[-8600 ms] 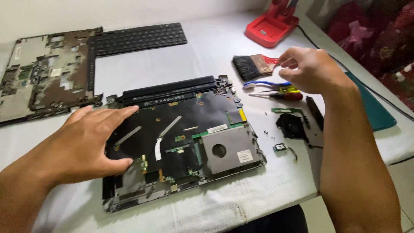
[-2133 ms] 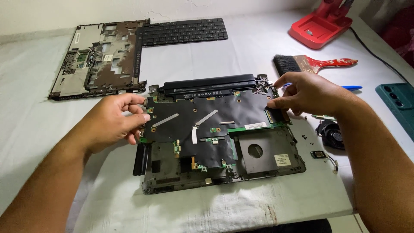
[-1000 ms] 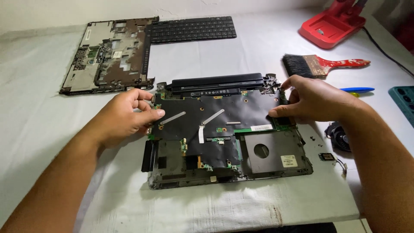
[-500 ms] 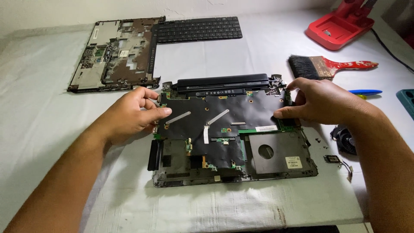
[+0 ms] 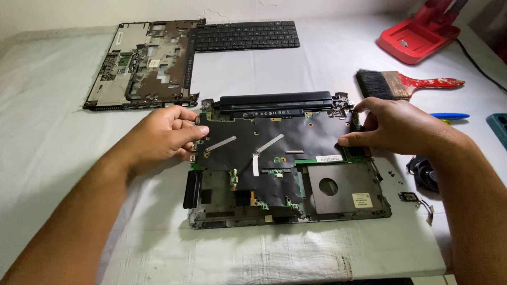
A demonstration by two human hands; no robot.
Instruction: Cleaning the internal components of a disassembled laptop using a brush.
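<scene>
The opened laptop base point(image 5: 288, 174) is lying in the middle of the desk point(image 5: 47, 132), its black-covered circuit board point(image 5: 269, 145) facing up. The left hand point(image 5: 161, 138) is pinching the board's left edge, fingers point(image 5: 186, 129) curled closed on it. The right hand point(image 5: 398, 126) is gripping the board's right edge, thumb underneath and fingers on top. Behind the base, a removed top cover point(image 5: 142, 66) and a black keyboard point(image 5: 245, 35) are lying. Right of the base, a paintbrush point(image 5: 404, 84) and a small fan point(image 5: 425, 171) are resting.
</scene>
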